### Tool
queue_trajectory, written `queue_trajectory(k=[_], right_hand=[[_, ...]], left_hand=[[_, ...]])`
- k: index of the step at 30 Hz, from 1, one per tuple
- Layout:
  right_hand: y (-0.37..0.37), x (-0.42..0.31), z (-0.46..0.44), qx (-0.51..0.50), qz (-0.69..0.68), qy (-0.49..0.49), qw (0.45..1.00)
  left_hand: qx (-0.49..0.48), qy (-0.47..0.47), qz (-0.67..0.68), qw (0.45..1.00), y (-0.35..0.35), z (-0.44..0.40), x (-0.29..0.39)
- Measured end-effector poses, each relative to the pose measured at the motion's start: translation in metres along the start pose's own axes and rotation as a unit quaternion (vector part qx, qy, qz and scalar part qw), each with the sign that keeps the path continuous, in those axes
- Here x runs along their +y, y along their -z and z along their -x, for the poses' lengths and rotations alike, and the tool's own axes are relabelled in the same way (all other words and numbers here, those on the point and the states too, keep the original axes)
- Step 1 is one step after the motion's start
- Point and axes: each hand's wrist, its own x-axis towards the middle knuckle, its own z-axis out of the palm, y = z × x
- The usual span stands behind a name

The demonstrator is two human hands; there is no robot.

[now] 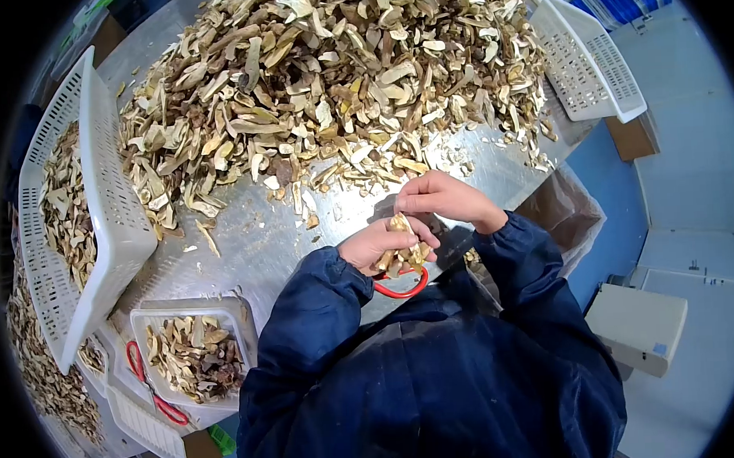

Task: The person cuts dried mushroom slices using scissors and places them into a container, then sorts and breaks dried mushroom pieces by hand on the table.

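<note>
My left hand (374,247) is closed around a small bunch of dried mushroom slices (401,260), just in front of my body. Right above it, my right hand (449,199) has thumb and fingertips pinched together; what they grip, if anything, is too small to make out. A red scissors handle (403,294) shows directly below the held slices, its blades hidden. Beyond both hands rises a large heap of dried mushroom slices (352,82) on the metal table (252,234).
At left, a white perforated basket (120,191) stands tilted with slices in it. A clear tub (248,328) of slices sits near red-handled scissors (139,366). Another white basket (585,56) is at far right. A lined bin (575,212) stands by the table's right edge.
</note>
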Motion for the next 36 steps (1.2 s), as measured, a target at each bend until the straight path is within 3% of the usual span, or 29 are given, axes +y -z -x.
queue_trajectory(k=[3,6,10,12,16,19,23,26,27,28,30,31,33,36], right_hand=[[0.000,0.005,-0.001,-0.027,0.004,0.046,0.999],[0.004,0.008,0.002,-0.045,-0.047,-0.005,0.998],[0.004,0.007,0.006,0.022,-0.099,-0.004,0.995],[0.002,0.014,0.003,0.050,-0.087,0.036,0.994],[0.004,0.008,0.008,0.014,-0.039,0.007,0.999],[0.002,0.015,0.003,-0.023,-0.094,0.001,0.995],[-0.007,0.025,0.002,-0.005,-0.299,-0.050,0.953],[-0.013,0.024,0.008,0.125,-0.212,0.020,0.969],[-0.017,0.026,0.012,0.205,-0.071,0.063,0.974],[-0.023,0.029,0.019,0.278,0.072,0.105,0.952],[-0.038,0.035,0.033,0.396,0.349,0.182,0.830],[-0.049,0.031,0.043,0.301,0.318,0.185,0.880],[-0.075,0.036,0.054,0.184,0.347,0.179,0.902],[-0.103,0.041,0.059,0.187,0.427,0.205,0.861]], left_hand=[[0.006,0.028,0.010,1.000,-0.006,0.001,0.002],[0.034,0.020,0.021,0.999,-0.004,-0.002,-0.003],[0.090,-0.004,0.035,0.995,-0.006,-0.001,0.002],[0.131,-0.007,-0.007,0.991,-0.011,0.000,0.004],[0.154,-0.021,-0.085,0.984,-0.015,-0.002,0.002],[0.148,-0.029,-0.128,0.980,-0.011,0.002,0.004],[0.139,-0.042,-0.127,0.981,0.001,0.002,0.005],[0.169,-0.068,-0.050,0.982,-0.002,0.006,0.009],[0.176,-0.089,-0.001,0.980,0.002,0.007,0.010],[0.184,-0.109,0.047,0.976,0.008,0.007,0.011],[0.127,-0.170,0.187,0.959,0.023,0.006,0.007],[0.117,-0.198,0.249,0.941,0.024,0.006,0.006],[0.046,-0.228,0.337,0.912,0.033,0.005,0.005],[0.065,-0.268,0.361,0.891,0.025,0.005,0.005]])
